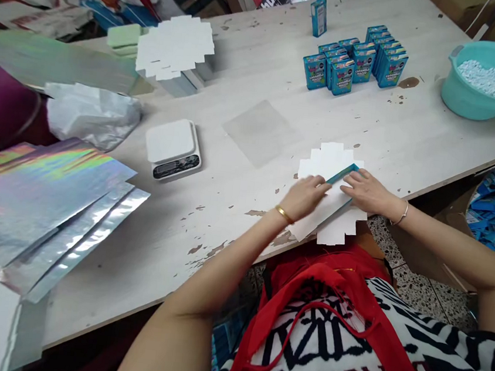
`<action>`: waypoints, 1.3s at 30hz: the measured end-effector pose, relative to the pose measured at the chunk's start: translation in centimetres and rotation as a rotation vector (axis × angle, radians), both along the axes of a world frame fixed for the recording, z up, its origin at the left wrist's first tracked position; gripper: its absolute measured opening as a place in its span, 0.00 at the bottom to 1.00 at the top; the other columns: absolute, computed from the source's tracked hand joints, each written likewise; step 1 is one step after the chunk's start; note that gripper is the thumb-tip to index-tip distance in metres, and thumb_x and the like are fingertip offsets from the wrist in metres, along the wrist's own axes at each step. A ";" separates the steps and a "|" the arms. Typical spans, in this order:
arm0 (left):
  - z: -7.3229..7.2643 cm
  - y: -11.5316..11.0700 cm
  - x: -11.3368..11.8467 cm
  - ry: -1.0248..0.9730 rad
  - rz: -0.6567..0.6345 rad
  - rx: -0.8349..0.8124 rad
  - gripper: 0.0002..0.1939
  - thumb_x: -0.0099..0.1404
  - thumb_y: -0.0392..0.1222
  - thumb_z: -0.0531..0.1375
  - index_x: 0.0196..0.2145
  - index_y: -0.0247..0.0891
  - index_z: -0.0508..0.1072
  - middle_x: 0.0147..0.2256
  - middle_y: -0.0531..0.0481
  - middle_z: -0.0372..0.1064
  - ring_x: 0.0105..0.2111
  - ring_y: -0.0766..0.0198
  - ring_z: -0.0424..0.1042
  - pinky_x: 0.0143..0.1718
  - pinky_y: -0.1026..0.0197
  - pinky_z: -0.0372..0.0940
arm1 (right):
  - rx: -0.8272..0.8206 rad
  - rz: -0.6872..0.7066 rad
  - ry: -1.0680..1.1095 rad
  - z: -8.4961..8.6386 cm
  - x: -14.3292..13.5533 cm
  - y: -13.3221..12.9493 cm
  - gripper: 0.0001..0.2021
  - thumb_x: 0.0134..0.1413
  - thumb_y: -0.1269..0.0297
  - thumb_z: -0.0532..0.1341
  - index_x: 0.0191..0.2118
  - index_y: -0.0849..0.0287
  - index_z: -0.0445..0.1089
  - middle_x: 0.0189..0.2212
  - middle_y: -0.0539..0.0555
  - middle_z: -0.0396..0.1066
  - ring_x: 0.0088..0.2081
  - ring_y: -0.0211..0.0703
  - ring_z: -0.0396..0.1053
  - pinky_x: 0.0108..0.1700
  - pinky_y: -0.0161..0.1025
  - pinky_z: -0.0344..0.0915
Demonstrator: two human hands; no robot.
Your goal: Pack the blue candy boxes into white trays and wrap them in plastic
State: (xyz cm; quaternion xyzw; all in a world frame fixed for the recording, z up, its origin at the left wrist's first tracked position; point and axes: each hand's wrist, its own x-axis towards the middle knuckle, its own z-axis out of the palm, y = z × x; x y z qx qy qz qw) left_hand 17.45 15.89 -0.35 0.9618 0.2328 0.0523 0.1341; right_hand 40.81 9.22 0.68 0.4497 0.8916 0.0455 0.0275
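Note:
At the table's near edge lies a stack of white die-cut cardboard sheets [330, 154]. On top of it is a partly folded cardboard piece [325, 208], white inside with blue edges turned up. My left hand [306, 197] has its fingers bent on the piece's upper left side, by a blue flap. My right hand [367, 190] holds the blue-edged far corner of the same piece, its fingertips close to those of my left hand.
Blue candy boxes [342, 77] stand at the back, one apart [319, 17]. A turquoise basin [469, 96] with white pieces is at the right. A white scale [172, 142], a cardboard stack [176, 45] and silvery sheets [43, 193] are leftward. A transparent sheet [259, 132] lies mid-table.

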 end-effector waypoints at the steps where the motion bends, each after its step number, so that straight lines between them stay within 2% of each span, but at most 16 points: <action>1: 0.2 1.1 -0.9 0.002 -0.029 0.064 0.20 0.69 0.33 0.51 0.57 0.42 0.67 0.56 0.38 0.65 0.55 0.50 0.65 0.54 0.46 0.61 | 0.010 0.004 0.022 0.4 -1.0 -0.9 0.16 0.56 0.65 0.64 0.50 0.59 0.71 0.50 0.60 0.69 0.48 0.53 0.61 0.50 0.47 0.54; 3: 0.1 2.9 -2.9 0.046 -0.152 0.138 0.28 0.66 0.26 0.52 0.60 0.47 0.64 0.63 0.42 0.59 0.64 0.49 0.56 0.61 0.40 0.52 | -0.010 0.015 0.071 0.4 -3.5 -3.0 0.23 0.57 0.60 0.64 0.57 0.59 0.65 0.52 0.61 0.67 0.46 0.52 0.61 0.45 0.44 0.55; 5: -0.5 3.9 -4.6 0.108 -0.314 0.123 0.30 0.64 0.24 0.54 0.59 0.50 0.66 0.66 0.47 0.54 0.67 0.52 0.49 0.65 0.40 0.48 | -0.043 -0.003 0.119 -0.7 -5.8 -5.1 0.24 0.58 0.55 0.63 0.57 0.60 0.64 0.51 0.62 0.67 0.43 0.50 0.62 0.40 0.43 0.55; 8: -1.8 3.5 -5.8 0.181 -0.459 0.049 0.22 0.65 0.28 0.56 0.53 0.47 0.72 0.65 0.47 0.56 0.67 0.54 0.53 0.64 0.45 0.54 | -0.080 -0.092 0.205 -3.2 -7.0 -7.0 0.19 0.60 0.50 0.60 0.45 0.62 0.69 0.43 0.61 0.69 0.40 0.49 0.62 0.37 0.41 0.55; 11: -2.7 2.0 -5.6 0.152 -0.490 -0.005 0.17 0.67 0.33 0.57 0.52 0.44 0.73 0.63 0.45 0.61 0.63 0.54 0.60 0.61 0.50 0.60 | -0.122 -0.086 0.308 -4.8 -5.2 -7.8 0.19 0.63 0.48 0.56 0.37 0.62 0.69 0.38 0.59 0.68 0.38 0.47 0.61 0.39 0.41 0.57; 13: -3.0 1.1 -5.1 0.087 -0.494 -0.044 0.17 0.67 0.35 0.57 0.52 0.44 0.73 0.61 0.45 0.63 0.62 0.56 0.62 0.60 0.52 0.61 | -0.157 -0.028 0.382 -4.8 -3.3 -8.1 0.19 0.63 0.48 0.55 0.37 0.61 0.68 0.40 0.60 0.67 0.39 0.47 0.62 0.41 0.42 0.59; 16: -3.5 0.2 -4.4 0.023 -0.490 -0.095 0.15 0.68 0.40 0.57 0.52 0.45 0.72 0.60 0.45 0.65 0.59 0.57 0.65 0.58 0.53 0.63 | -0.208 0.024 0.455 -3.8 -1.2 -8.7 0.18 0.63 0.49 0.55 0.42 0.61 0.68 0.45 0.62 0.67 0.43 0.48 0.63 0.45 0.44 0.62; 20: -4.3 -0.8 -3.8 0.013 -0.477 -0.080 0.13 0.71 0.45 0.54 0.47 0.40 0.74 0.56 0.42 0.67 0.52 0.57 0.70 0.49 0.56 0.66 | -0.216 0.046 0.402 -3.3 -1.0 -9.2 0.18 0.63 0.49 0.56 0.46 0.60 0.68 0.51 0.64 0.65 0.47 0.50 0.61 0.48 0.47 0.62; 23: -4.4 -1.7 -3.1 0.003 -0.441 -0.072 0.11 0.71 0.43 0.54 0.41 0.39 0.75 0.50 0.42 0.70 0.45 0.58 0.70 0.44 0.58 0.66 | -0.183 0.033 0.385 -4.0 -1.3 -9.1 0.18 0.64 0.49 0.54 0.40 0.60 0.69 0.47 0.62 0.67 0.43 0.48 0.61 0.45 0.45 0.62; 27: -4.1 -2.4 -2.2 0.009 -0.428 -0.090 0.10 0.69 0.40 0.54 0.34 0.39 0.75 0.43 0.42 0.71 0.42 0.58 0.67 0.43 0.56 0.64 | -0.178 0.032 0.449 -5.0 -0.9 -8.9 0.18 0.65 0.49 0.53 0.37 0.60 0.69 0.43 0.60 0.68 0.42 0.47 0.60 0.44 0.44 0.62; 31: -4.1 -2.8 -1.7 -0.009 -0.414 -0.136 0.13 0.70 0.44 0.53 0.33 0.39 0.75 0.42 0.43 0.71 0.39 0.58 0.65 0.42 0.55 0.63 | -0.202 -0.059 0.588 -5.0 -0.4 -8.9 0.15 0.68 0.57 0.51 0.34 0.58 0.68 0.41 0.58 0.68 0.43 0.46 0.62 0.45 0.43 0.63; 35: -4.4 -3.6 -1.1 0.010 -0.349 -0.106 0.16 0.72 0.46 0.50 0.34 0.39 0.75 0.40 0.43 0.71 0.37 0.58 0.64 0.39 0.55 0.60 | -0.205 -0.149 0.602 -5.2 -0.8 -8.7 0.12 0.69 0.61 0.50 0.39 0.58 0.68 0.41 0.58 0.68 0.43 0.46 0.63 0.46 0.43 0.63; 39: -4.5 -5.0 -0.3 -0.019 -0.165 -0.074 0.19 0.73 0.47 0.48 0.34 0.37 0.74 0.35 0.42 0.69 0.35 0.58 0.62 0.37 0.55 0.59 | -0.160 -0.203 0.491 -6.4 -1.1 -8.9 0.15 0.68 0.68 0.45 0.45 0.59 0.69 0.37 0.59 0.70 0.39 0.46 0.63 0.43 0.44 0.63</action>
